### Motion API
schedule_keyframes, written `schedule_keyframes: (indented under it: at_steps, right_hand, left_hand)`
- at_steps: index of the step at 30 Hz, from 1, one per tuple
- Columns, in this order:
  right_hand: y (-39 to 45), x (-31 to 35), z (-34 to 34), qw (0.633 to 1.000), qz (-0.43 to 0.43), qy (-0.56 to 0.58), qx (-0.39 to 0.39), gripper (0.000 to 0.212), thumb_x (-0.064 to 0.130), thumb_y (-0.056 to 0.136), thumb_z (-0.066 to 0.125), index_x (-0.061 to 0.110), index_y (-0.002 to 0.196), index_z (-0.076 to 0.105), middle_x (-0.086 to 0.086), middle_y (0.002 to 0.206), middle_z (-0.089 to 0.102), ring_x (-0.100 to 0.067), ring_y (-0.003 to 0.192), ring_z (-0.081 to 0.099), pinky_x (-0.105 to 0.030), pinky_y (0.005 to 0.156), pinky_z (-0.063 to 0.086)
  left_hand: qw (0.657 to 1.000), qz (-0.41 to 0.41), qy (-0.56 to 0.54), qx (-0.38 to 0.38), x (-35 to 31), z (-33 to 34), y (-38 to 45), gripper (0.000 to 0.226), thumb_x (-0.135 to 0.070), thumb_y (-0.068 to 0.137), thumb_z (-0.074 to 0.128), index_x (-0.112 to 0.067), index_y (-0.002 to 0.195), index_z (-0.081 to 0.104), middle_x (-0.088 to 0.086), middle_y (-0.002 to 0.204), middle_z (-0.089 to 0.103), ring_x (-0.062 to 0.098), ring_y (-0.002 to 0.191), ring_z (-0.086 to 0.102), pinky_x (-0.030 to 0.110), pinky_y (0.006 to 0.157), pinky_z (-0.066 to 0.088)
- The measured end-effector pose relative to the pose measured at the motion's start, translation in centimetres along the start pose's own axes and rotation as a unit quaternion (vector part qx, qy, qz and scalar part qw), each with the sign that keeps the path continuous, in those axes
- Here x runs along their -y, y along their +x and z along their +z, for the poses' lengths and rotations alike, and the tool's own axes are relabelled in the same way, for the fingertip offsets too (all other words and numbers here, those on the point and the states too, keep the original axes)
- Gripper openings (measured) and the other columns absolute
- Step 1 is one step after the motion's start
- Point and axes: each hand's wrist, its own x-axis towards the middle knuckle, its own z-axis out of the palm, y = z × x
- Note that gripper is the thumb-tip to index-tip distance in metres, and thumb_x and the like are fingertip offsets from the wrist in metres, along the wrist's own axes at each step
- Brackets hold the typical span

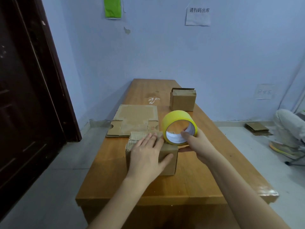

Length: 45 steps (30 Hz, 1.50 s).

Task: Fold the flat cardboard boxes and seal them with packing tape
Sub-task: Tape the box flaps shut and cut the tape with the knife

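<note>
- The near box is pressed flat-handed by the left hand.
- The yellow tape roll is gripped by the right hand.
- A flat cardboard sheet and a folded box are seen behind on the table.

— What sort of place is this?
— A plain packing or stock room: pale blue walls, paper notice about scanning goods out, wooden tabletop with cardboard boxes, spare cardboard on the floor.

Pale blue wall at twelve o'clock, dark door at nine, wooden table centre, grey floor.
</note>
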Motion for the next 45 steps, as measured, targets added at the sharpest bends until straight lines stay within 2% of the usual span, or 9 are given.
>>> schedule_keyframes:
  at_steps: [4, 12, 19, 26, 29, 32, 37, 42, 45]
  right_hand:
    - [-0.1, -1.1, -0.7, 0.995, 0.045, 0.094, -0.004, 0.028, 0.012, 0.098, 0.050, 0.003, 0.125, 0.050, -0.019, 0.122, 0.057, -0.032, 0.100, 0.062, -0.037, 0.056, 0.058]
    - [0.0, -0.9, -0.8, 0.999, 0.021, 0.042, 0.005, 0.027, 0.013, 0.099, 0.047, 0.010, 0.126, 0.050, -0.014, 0.122, 0.056, -0.031, 0.106, 0.059, -0.037, 0.056, 0.058]
    - [-0.4, -1.5, -0.5, 0.999, 0.019, 0.039, 0.000, 0.022, 0.011, 0.098, 0.046, 0.006, 0.118, 0.053, -0.021, 0.120, 0.056, -0.031, 0.106, 0.059, -0.033, 0.053, 0.056]
    - [-0.3, -1.7, -0.6, 0.997, 0.028, 0.072, 0.010, 0.022, 0.012, 0.098, 0.048, 0.000, 0.116, 0.051, -0.024, 0.122, 0.053, -0.034, 0.095, 0.063, -0.038, 0.057, 0.058]
    - [-0.2, -1.4, -1.0, 0.999, 0.015, 0.016, 0.029, 0.025, 0.013, 0.099, 0.046, -0.001, 0.120, 0.047, -0.029, 0.126, 0.050, -0.039, 0.094, 0.065, -0.038, 0.056, 0.058]
    - [0.2, 0.3, -1.7, 0.993, -0.025, -0.108, 0.048, 0.023, 0.012, 0.099, 0.042, 0.000, 0.118, 0.042, -0.030, 0.122, 0.047, -0.044, 0.089, 0.065, -0.042, 0.056, 0.059]
    - [-0.1, 2.0, -2.3, 0.972, -0.061, -0.216, 0.070, 0.013, 0.011, 0.099, 0.037, 0.001, 0.107, 0.039, -0.019, 0.099, 0.048, -0.026, 0.069, 0.071, -0.049, 0.062, 0.059]
    - [-0.4, 2.6, -3.0, 0.948, -0.080, -0.306, 0.046, 0.008, 0.014, 0.100, 0.036, 0.006, 0.097, 0.037, -0.010, 0.087, 0.049, -0.016, 0.054, 0.067, -0.033, 0.051, 0.057]
    - [-0.2, 2.2, -5.1, 0.942, -0.072, -0.327, 0.028, 0.011, 0.015, 0.099, 0.039, 0.004, 0.097, 0.038, -0.011, 0.085, 0.048, -0.018, 0.059, 0.065, -0.036, 0.054, 0.057]
  left_hand:
    - [1.000, -0.009, -0.007, -0.004, 0.1, 0.1, 0.0, 0.060, -0.060, 0.082, 0.038, -0.022, 0.120, 0.066, 0.007, 0.117, 0.067, 0.022, 0.111, 0.063, 0.036, 0.093, 0.048]
    - [0.999, -0.029, 0.025, 0.020, -2.2, -0.4, 0.7, 0.073, -0.061, 0.078, 0.035, -0.007, 0.118, 0.065, 0.017, 0.124, 0.062, 0.030, 0.120, 0.056, 0.045, 0.101, 0.042]
    - [0.999, -0.025, 0.019, 0.019, -3.7, 0.1, 1.0, 0.076, -0.058, 0.074, 0.067, 0.004, 0.117, 0.063, 0.018, 0.118, 0.065, 0.026, 0.110, 0.063, 0.039, 0.094, 0.049]
    - [1.000, -0.017, 0.014, -0.008, -3.2, 0.1, 0.9, 0.070, -0.053, 0.069, 0.074, 0.001, 0.114, 0.066, 0.014, 0.115, 0.067, 0.024, 0.108, 0.064, 0.036, 0.092, 0.048]
    - [1.000, -0.013, 0.013, -0.013, -3.1, 0.3, 0.7, 0.065, -0.052, 0.074, 0.071, 0.000, 0.113, 0.066, 0.014, 0.115, 0.067, 0.023, 0.108, 0.064, 0.036, 0.094, 0.048]
    - [1.000, -0.009, 0.006, -0.010, -3.1, 0.4, 0.7, 0.060, -0.050, 0.084, 0.045, 0.000, 0.108, 0.069, 0.014, 0.111, 0.068, 0.023, 0.107, 0.065, 0.036, 0.094, 0.048]
    - [1.000, -0.001, 0.013, 0.012, -2.9, 0.3, 0.6, 0.055, -0.044, 0.067, 0.078, -0.001, 0.100, 0.072, 0.016, 0.107, 0.070, 0.024, 0.103, 0.066, 0.037, 0.092, 0.050]
    - [0.999, -0.007, -0.014, 0.034, -2.8, 0.2, 0.8, 0.048, -0.043, 0.076, 0.068, -0.005, 0.106, 0.071, 0.014, 0.111, 0.069, 0.025, 0.108, 0.064, 0.037, 0.093, 0.049]
    - [0.999, 0.000, -0.021, 0.038, -2.8, 0.2, 0.9, 0.050, -0.043, 0.077, 0.068, -0.009, 0.114, 0.068, 0.013, 0.117, 0.066, 0.026, 0.112, 0.062, 0.039, 0.095, 0.047]
